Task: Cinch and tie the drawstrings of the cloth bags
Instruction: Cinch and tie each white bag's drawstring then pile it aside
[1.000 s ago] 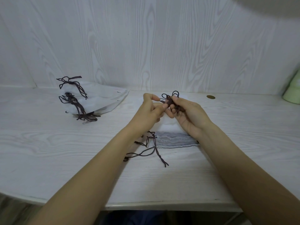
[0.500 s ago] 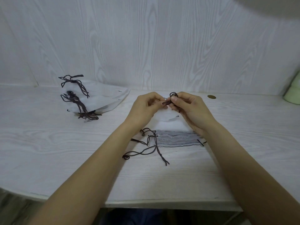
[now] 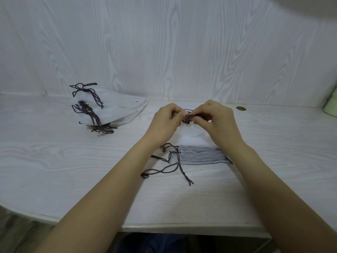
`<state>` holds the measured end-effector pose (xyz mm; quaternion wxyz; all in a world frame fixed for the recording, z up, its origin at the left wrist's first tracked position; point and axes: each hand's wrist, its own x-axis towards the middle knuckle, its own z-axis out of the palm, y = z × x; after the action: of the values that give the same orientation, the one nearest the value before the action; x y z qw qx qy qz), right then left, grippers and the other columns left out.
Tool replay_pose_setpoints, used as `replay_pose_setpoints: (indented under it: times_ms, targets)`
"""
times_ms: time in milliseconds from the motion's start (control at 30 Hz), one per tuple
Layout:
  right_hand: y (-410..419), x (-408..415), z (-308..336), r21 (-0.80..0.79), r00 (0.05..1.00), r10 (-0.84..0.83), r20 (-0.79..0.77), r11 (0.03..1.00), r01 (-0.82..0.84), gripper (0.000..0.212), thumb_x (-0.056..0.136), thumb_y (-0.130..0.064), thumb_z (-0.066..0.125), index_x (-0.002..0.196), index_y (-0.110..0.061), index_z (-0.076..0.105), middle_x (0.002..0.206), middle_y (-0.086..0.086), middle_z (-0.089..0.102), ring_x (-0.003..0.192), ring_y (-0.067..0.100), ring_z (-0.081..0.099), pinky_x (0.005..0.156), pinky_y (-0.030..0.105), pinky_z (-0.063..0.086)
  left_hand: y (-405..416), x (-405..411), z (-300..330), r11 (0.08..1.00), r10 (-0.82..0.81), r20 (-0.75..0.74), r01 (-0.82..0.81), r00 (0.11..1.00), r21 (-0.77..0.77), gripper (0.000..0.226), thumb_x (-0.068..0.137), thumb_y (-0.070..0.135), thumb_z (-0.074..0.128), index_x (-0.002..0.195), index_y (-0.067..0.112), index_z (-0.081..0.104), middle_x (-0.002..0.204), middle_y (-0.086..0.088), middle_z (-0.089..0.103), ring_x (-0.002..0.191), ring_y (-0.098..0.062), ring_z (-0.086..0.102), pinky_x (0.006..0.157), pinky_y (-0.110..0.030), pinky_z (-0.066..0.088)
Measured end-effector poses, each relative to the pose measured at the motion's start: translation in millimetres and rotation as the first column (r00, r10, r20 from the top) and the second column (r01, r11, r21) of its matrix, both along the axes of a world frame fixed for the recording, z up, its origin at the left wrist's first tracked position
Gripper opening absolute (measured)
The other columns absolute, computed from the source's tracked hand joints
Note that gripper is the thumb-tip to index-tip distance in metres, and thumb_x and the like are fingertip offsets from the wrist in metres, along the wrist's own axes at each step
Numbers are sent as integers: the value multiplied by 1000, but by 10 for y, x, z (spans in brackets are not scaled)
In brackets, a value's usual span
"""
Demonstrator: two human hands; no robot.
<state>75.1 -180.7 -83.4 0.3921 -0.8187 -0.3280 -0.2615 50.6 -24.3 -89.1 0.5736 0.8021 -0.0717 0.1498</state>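
Two hands work one knot: left hand (image 3: 166, 121) and right hand (image 3: 217, 119) both pinch the dark drawstring (image 3: 187, 119) above the white cloth bag (image 3: 191, 134) near the surface's (image 3: 54, 161) far edge. Pulling the loops apart evenly should seat it. At least two tied bags (image 3: 116, 112) lie far-left; one loose cord (image 3: 164, 169) nearer.

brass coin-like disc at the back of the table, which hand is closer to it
Right. The right hand sits just left of and in front of the disc, pinching the drawstring knot. The left hand is farther left, beyond the knot.
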Motion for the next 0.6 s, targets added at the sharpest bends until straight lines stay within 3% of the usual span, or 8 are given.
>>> replay_pose_setpoints:
  times_ms: [100, 200, 300, 433, 600]
  targets:
    - [8, 36, -52, 24, 990, -40, 133, 999, 38, 6, 77, -8, 73, 83, -8, 74, 74, 4, 60, 61, 0, 53, 62, 7, 42, -12, -7, 12, 996, -29, -7, 28, 1000, -90, 8, 94, 16, 55, 86, 15, 56, 67, 6, 59, 48, 0, 45, 49, -14, 34]
    - [9, 58, -81, 2, 976, -75, 206, 997, 76, 3, 75, -5, 71, 77, -4, 72, 72, 8, 59, 59, 15, 57, 57, 15, 46, -24, -21, 17, 988, -79, -18, 75, 997, -136, 9, 96, 15, 51, 94, 12, 59, 71, 1, 62, 45, 0, 42, 46, -13, 33]
    - [45, 60, -92, 10, 953, -117, 279, 993, 119, 4, 75, -4, 70, 72, -1, 67, 71, 9, 56, 57, 18, 55, 53, 26, 48, -40, -33, 23, 980, -109, -18, 104, 994, -169, 22, 99, 10, 40, 100, 7, 61, 71, -1, 61, 45, -1, 39, 45, -12, 31]
    - [106, 52, -110, 9, 927, -136, 348, 990, 142, 8, 77, -2, 66, 70, 0, 63, 72, 9, 54, 56, 17, 53, 53, 21, 43, -22, -48, 32, 971, -168, -29, 161, 985, -175, 29, 100, 6, 35, 104, 8, 64, 71, -2, 58, 46, -3, 37, 44, -13, 29]
    - [114, 61, -122, 49, 949, -112, 293, 994, 102, 4, 75, 1, 66, 71, 1, 64, 73, 11, 55, 58, 18, 55, 60, 15, 44, -20, -68, 40, 950, -230, -52, 212, 972, -231, 30, 99, 2, 36, 102, 10, 65, 69, -3, 58, 44, -3, 35, 43, -12, 27]
